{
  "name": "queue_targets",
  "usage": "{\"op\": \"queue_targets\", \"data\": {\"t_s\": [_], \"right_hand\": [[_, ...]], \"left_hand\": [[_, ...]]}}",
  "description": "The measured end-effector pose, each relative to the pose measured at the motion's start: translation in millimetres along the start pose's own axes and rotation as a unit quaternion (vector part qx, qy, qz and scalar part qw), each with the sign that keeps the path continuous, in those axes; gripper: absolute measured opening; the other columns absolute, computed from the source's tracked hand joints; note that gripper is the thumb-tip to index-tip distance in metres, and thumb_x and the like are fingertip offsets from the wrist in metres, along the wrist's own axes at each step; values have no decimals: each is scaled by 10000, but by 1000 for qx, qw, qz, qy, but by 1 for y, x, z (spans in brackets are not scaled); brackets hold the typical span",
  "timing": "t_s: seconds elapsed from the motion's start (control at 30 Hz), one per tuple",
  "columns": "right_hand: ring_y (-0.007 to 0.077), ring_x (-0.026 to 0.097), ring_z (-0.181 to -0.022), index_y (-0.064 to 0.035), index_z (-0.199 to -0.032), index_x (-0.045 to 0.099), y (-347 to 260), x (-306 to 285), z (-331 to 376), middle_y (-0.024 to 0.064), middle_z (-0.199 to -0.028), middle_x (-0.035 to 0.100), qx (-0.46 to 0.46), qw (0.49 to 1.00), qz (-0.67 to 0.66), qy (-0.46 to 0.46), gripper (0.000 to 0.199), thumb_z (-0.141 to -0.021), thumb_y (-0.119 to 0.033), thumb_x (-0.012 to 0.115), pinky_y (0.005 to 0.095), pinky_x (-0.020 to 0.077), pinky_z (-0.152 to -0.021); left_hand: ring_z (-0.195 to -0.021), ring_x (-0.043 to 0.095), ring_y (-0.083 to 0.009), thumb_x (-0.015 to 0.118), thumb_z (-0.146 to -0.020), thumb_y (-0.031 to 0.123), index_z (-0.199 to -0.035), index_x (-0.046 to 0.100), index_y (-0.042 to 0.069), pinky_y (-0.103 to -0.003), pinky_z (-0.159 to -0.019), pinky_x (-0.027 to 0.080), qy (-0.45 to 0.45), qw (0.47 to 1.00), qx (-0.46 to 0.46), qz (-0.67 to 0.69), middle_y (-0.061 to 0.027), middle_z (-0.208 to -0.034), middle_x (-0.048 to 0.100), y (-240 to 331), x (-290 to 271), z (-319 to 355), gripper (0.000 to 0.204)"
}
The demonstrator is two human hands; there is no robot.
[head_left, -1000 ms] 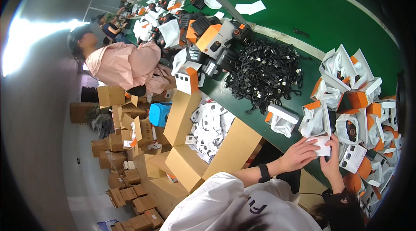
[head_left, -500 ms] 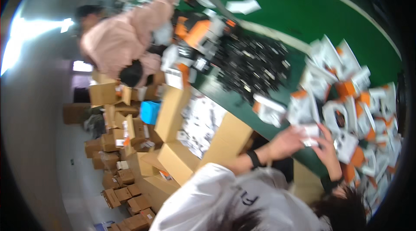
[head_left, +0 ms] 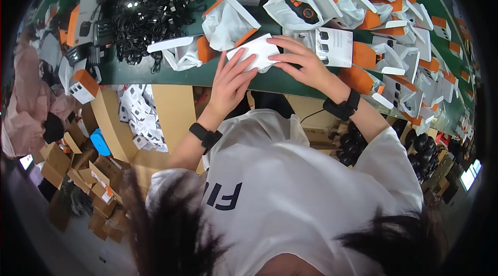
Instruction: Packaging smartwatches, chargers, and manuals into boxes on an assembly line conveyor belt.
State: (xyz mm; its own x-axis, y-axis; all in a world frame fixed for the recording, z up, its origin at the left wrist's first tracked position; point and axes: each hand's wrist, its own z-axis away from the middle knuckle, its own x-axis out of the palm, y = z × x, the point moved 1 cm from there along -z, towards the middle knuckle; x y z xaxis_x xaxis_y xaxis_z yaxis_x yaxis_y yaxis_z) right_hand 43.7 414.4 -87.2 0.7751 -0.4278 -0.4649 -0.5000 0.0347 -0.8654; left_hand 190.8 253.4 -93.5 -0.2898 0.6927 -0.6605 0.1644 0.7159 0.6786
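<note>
A small white box or lid [head_left: 253, 51] is between my two hands at the near edge of the green table. My left hand [head_left: 231, 83] has its fingers laid over its left side. From the right, my right hand [head_left: 306, 66] grips its other end, with fingertips on the white face. Right behind it is an open white-and-orange box [head_left: 225, 22] with a white plastic bag in it. Beside my right hand stands a box with printed device pictures [head_left: 334, 47]. Another opened box [head_left: 181, 54] with a bag lies left of my left hand.
Black cables [head_left: 155, 11] lie heaped at the back left. Several open boxes with bags crowd the right; one bag shows a black device with an orange ring [head_left: 303, 11]. A carton [head_left: 116, 125] of white packets stands below the table's left. A person in pink [head_left: 31, 94] is far left.
The view has turned and levelled, so the table now runs across the top. My hands still hold the white box, now with its flat white face up.
</note>
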Motion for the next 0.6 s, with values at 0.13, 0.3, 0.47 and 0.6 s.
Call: {"op": "queue_targets", "data": {"t_s": [0.13,0.3,0.47,0.6], "right_hand": [[273,454,-1137,-65,-932,612,3,5,9,71,-1207,518,3,999,-19,31,201,-734,-61,647,352,391,-922],[305,462,-1128,-87,-937,622,8,5,6,112,-1210,514,-33,995,93,23,229,-713,-58,661,385,393,-910],[318,482,-1080,-80,-930,573,-7,5,3,118,-1249,472,-19,992,128,5,266,-691,-114,685,389,416,-866],[304,472,-1023,-48,-901,520,-28,7,-6,121,-1333,340,22,990,135,-33,282,-672,-120,669,376,429,-814]], "left_hand": [[-1139,475,-264,632,-736,43,-855,616,80,-498,-1009,241,13,1000,-14,19,-31,-1110,588,1,4,3,126],[-1127,482,-246,659,-719,74,-841,606,89,-507,-995,258,13,999,6,-50,-9,-1106,588,-2,7,3,134],[-1113,485,-243,683,-693,94,-766,549,95,-506,-953,308,22,994,21,-103,9,-1096,587,-5,6,1,153],[-1135,473,-256,668,-700,79,-812,581,95,-499,-963,311,2,998,2,-63,5,-1109,581,4,1,0,143]]}}
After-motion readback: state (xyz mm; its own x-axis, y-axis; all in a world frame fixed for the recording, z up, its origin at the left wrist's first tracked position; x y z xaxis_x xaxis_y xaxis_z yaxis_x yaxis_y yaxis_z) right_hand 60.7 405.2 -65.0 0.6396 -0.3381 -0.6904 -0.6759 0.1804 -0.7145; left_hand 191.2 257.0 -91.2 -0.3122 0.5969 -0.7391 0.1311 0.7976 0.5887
